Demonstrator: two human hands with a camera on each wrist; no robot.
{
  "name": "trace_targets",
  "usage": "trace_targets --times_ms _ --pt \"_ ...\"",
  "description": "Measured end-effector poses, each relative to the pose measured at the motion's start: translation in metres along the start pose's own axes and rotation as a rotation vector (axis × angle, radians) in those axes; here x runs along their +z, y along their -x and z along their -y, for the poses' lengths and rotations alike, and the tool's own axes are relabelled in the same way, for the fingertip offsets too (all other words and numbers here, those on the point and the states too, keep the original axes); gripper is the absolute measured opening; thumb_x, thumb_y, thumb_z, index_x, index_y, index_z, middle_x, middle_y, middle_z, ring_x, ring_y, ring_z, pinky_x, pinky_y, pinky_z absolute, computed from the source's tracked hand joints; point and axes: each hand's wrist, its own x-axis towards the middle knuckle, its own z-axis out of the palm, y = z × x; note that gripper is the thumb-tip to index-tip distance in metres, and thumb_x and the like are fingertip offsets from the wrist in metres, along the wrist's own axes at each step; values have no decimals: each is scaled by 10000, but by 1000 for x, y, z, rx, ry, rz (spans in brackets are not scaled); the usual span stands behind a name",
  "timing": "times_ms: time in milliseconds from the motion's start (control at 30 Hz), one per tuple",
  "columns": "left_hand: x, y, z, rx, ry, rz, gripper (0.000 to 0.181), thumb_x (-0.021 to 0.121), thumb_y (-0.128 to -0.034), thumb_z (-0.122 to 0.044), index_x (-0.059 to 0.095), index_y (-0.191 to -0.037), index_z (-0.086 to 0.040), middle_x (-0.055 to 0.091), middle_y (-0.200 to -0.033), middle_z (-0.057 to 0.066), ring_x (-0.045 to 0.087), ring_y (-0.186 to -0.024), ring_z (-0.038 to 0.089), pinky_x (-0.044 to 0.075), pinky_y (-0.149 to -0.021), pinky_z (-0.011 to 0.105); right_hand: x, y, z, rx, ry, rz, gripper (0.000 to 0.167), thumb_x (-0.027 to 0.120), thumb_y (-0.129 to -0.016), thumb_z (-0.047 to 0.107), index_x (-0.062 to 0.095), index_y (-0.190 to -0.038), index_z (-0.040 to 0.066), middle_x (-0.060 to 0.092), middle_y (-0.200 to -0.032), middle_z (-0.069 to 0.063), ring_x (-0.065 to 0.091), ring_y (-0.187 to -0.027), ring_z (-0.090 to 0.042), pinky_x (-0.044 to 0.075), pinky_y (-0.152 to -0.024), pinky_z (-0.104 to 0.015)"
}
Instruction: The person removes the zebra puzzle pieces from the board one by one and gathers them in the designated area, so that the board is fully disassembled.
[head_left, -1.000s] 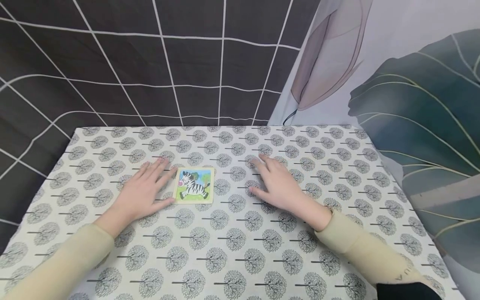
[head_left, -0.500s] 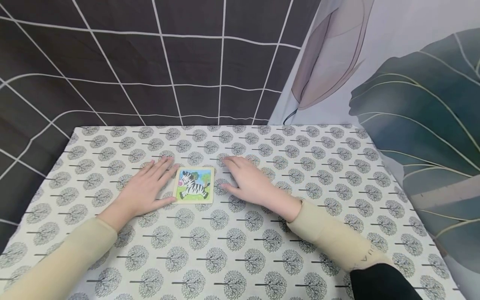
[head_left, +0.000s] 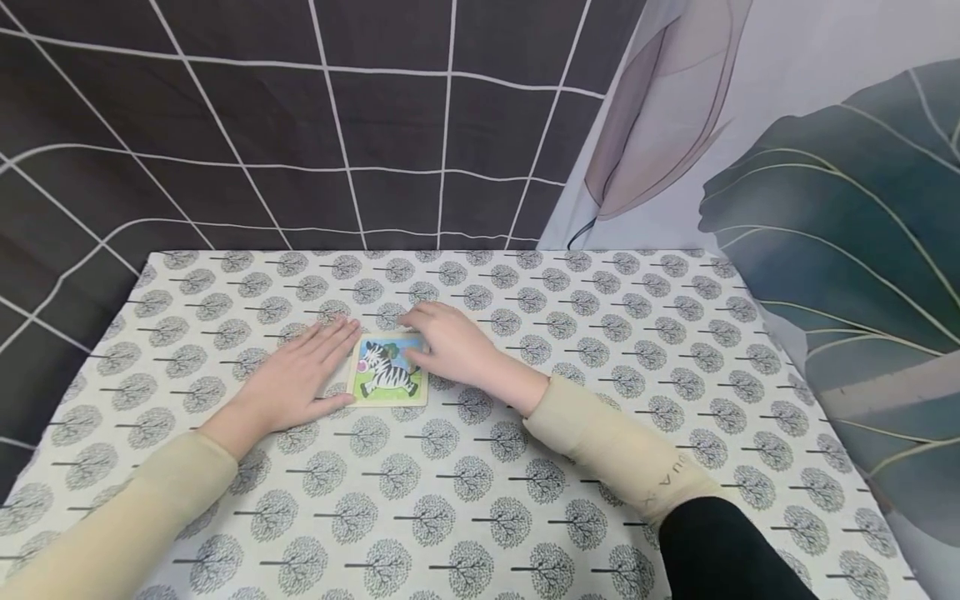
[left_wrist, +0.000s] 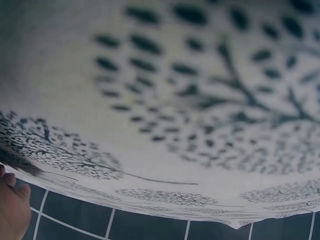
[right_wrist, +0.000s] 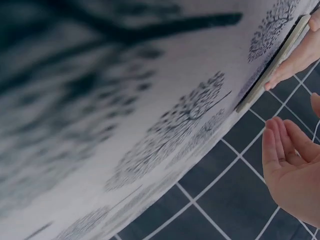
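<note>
Sleeves: stretched across the table.
Left hand: laid flat, fingers straight, beside the zebra board.
Zebra board: set left of the table's middle, well in from its far edge.
Right hand: held over the board's far right corner, fingers loosely bent, nothing gripped.
Gridded cloth: hung behind the far edge.

The right hand had been brought toward nine o'clock, from well apart at three o'clock of the zebra board to its corner between one and two o'clock, which was now partly hidden. More black cloth had been exposed behind the right sleeve. On the left hand, the fingers had been drawn closer together.
</note>
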Motion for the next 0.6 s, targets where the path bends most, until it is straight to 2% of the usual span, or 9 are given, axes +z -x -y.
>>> trace_targets --times_ms 233,367,600 --pt "2 0 1 22 10 -15 978 550 -1001 -633 256 -1663 24 249 -1754 202 256 -1630 393 266 -1342 523 6 -22 5 -22 -58 55 393 748 -998 233 706 -1343 50 751 -1304 -94 706 -1216 -222 556 -1134 -355" --pt "3 0 2 21 12 -8 988 552 -1002 -635 238 -1669 21 231 -1760 201 243 -1636 388 267 -1341 515 7 -33 8 -18 -108 94 341 755 -986 172 728 -1300 42 777 -1194 -85 727 -1096 -198 594 -1024 -298" --pt "3 0 1 22 28 -13 970 548 -1012 -619 241 -1666 29 239 -1756 210 253 -1633 387 270 -1341 516 14 -45 10 3 -112 144 329 775 -970 166 741 -1281 63 766 -1178 -56 707 -1069 -160 584 -991 -235"
